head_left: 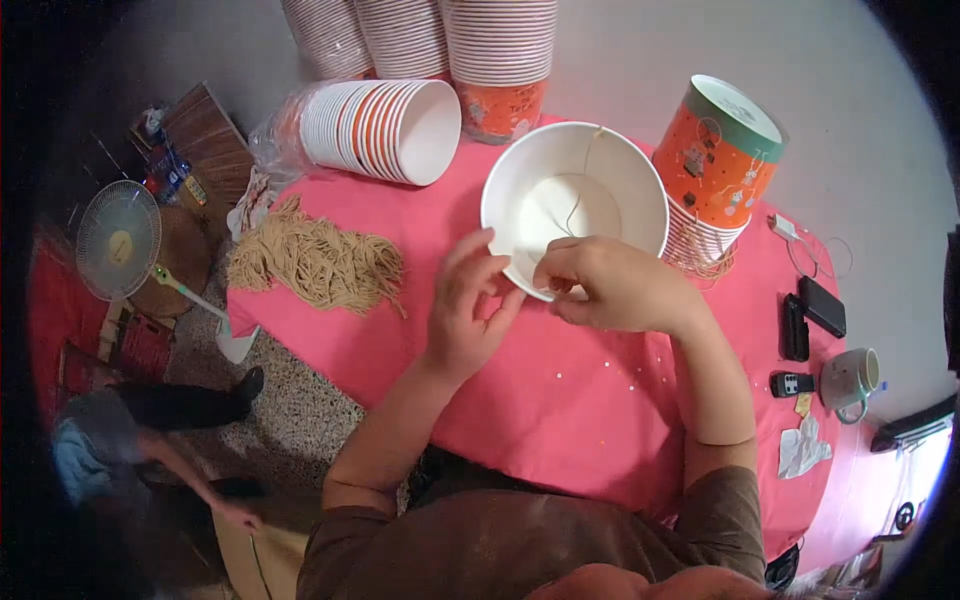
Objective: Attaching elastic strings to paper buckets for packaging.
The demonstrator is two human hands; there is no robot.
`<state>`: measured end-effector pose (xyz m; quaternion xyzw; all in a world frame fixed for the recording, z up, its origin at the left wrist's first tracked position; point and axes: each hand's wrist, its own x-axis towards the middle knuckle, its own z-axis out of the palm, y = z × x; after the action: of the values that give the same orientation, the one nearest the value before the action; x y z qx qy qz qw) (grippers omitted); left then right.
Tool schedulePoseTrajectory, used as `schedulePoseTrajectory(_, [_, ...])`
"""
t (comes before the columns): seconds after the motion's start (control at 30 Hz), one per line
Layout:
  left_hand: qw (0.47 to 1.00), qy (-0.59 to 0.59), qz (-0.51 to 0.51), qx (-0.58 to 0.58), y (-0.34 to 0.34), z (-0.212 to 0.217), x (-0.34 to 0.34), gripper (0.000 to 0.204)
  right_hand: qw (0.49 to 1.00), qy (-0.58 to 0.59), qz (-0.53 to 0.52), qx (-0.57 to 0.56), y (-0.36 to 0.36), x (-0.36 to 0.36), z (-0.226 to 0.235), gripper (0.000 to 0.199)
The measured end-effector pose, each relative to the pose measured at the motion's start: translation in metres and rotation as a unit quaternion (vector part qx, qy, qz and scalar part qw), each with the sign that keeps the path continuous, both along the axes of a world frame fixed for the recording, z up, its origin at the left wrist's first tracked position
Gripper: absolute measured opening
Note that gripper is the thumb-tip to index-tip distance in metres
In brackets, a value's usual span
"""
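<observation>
A large white paper bucket (508,205) stands on the pink tablecloth in front of me, its open mouth facing up. A thin tan cord (587,152) passes over its far rim and hangs down inside, curving toward my right hand. My right hand (610,285) is over the near rim, thumb and fingers pinched together on what looks like the end of this cord; the fingertips are partly hidden. My left hand (468,305) is beside the near left rim, fingers apart and curved, with nothing seen in it.
Left lies a heap of tan cords (315,262), with stacked buckets (425,135) on their side behind. An orange bucket (712,160) sits upside down on a stack at right. A mug (845,385) and black case (822,306) lie far right. Another person's hand (238,517) shows lower left.
</observation>
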<state>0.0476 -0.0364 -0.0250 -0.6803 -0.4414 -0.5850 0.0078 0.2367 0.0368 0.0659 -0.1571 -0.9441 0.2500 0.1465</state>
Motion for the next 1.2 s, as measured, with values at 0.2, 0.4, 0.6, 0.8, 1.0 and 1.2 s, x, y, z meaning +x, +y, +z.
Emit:
schedulePoseTrajectory(0.2, [0.993,-0.081,-0.058,-0.059,0.004,-0.006,0.000,0.022,0.999,0.019,-0.033,0.001,0.005,-0.001,0.004,0.019])
schedulePoseTrajectory(0.4, [0.937,-0.251,-0.154,-0.187,0.011,-0.016,0.008,0.013,0.998,0.052,-0.048,-0.002,-0.006,-0.008,0.005,0.021])
schedulePoseTrajectory(0.6, [0.946,-0.240,-0.164,-0.142,0.005,-0.020,0.006,0.009,0.997,0.045,-0.059,0.000,-0.016,-0.008,0.010,0.018])
schedulePoseTrajectory(0.8, [0.936,-0.279,-0.182,-0.115,-0.002,-0.002,0.003,0.003,0.995,-0.029,-0.084,0.040,-0.012,0.000,0.016,0.030])
schedulePoseTrajectory(1.0, [0.827,-0.497,-0.237,-0.114,0.004,0.017,-0.011,0.010,0.996,0.004,-0.086,-0.002,-0.006,0.005,0.019,0.027])
schedulePoseTrajectory(1.2, [0.767,-0.504,-0.357,-0.174,-0.002,0.040,-0.024,0.008,0.995,0.060,-0.065,-0.039,-0.015,0.002,0.022,0.018])
